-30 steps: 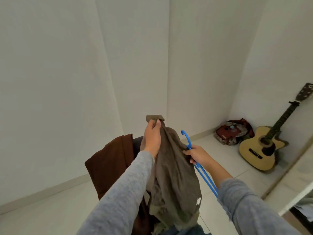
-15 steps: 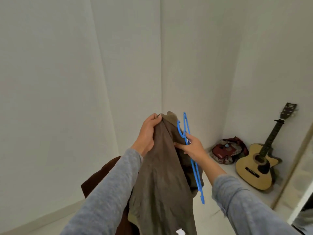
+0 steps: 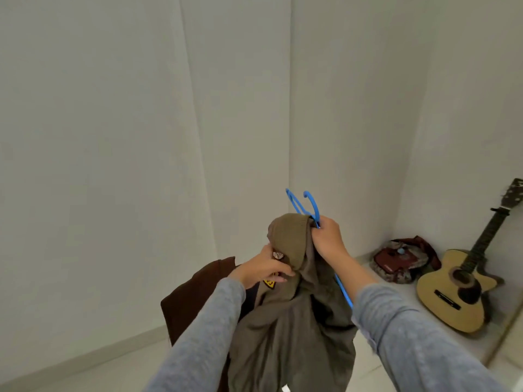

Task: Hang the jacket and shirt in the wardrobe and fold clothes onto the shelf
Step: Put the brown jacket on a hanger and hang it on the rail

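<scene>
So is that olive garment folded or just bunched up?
Bunched: the olive garment hangs crumpled, gripped near its top by the left hand and right hand.

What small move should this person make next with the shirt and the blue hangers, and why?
Probably slip a hanger arm inside the olive shirt. The right hand grips the blue hangers by its bunched top, the left hand pinches fabric lower, and it hangs crumpled, not yet on a hanger.
</scene>
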`<state>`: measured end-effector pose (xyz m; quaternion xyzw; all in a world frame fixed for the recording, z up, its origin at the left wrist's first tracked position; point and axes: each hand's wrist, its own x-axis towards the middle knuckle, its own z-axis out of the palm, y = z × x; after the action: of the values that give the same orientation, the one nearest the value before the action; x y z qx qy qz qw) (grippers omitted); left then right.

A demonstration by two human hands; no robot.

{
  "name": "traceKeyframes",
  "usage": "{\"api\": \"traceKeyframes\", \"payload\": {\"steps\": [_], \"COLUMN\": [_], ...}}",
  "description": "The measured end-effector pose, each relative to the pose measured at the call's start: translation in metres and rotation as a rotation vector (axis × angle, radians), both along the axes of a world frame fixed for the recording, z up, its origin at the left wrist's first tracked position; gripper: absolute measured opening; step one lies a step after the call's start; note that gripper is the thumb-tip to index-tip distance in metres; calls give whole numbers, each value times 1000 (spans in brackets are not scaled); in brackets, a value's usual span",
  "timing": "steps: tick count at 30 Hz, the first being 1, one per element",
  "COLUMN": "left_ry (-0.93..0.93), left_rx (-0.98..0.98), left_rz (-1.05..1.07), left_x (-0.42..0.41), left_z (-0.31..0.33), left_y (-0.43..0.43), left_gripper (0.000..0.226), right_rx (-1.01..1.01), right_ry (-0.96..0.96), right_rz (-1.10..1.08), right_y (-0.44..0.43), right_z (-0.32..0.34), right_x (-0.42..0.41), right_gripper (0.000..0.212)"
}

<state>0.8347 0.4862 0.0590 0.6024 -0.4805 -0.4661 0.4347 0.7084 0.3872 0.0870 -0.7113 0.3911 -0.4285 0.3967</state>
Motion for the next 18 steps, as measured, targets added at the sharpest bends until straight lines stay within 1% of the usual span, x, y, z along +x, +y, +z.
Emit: {"api": "traceKeyframes", "payload": {"steps": [2, 3, 6, 7, 10, 11, 14, 16, 18], "left_ry": [-78, -129, -332, -334, -210, -222, -378, -394, -379], "left_rx": [-128, -201, -322, -336, -459, -486, -489, -499, -518], "left_rz": [18, 59, 168, 196, 393, 452, 561, 614, 616], "left_x": [-1, 1, 15, 18, 29, 31, 38, 40, 39], "left_z": [-6, -8, -4, 1, 29, 39, 58, 65, 74], "left_y": [-2, -4, -11, -13, -17, -18, -23, -26, -26], "left_gripper": [35, 29, 34, 31, 25, 22, 14, 13, 12], "right_rx": [12, 19, 4, -3, -45, -77, -187, -215, -206], "right_ry": [-12, -20, -6, 6, 62, 106, 230, 266, 302], "right_rz": [5, 3, 4, -4, -43, -67, -106, -34, 88], "right_y": [0, 0, -3, -5, -11, -12, -15, -18, -18], "right_z": [4, 6, 15, 18, 25, 26, 28, 27, 29], "right_x": [0, -1, -8, -11, -21, -24, -32, -37, -42], "right_gripper": [18, 18, 17, 16, 20, 21, 15, 16, 20]}}
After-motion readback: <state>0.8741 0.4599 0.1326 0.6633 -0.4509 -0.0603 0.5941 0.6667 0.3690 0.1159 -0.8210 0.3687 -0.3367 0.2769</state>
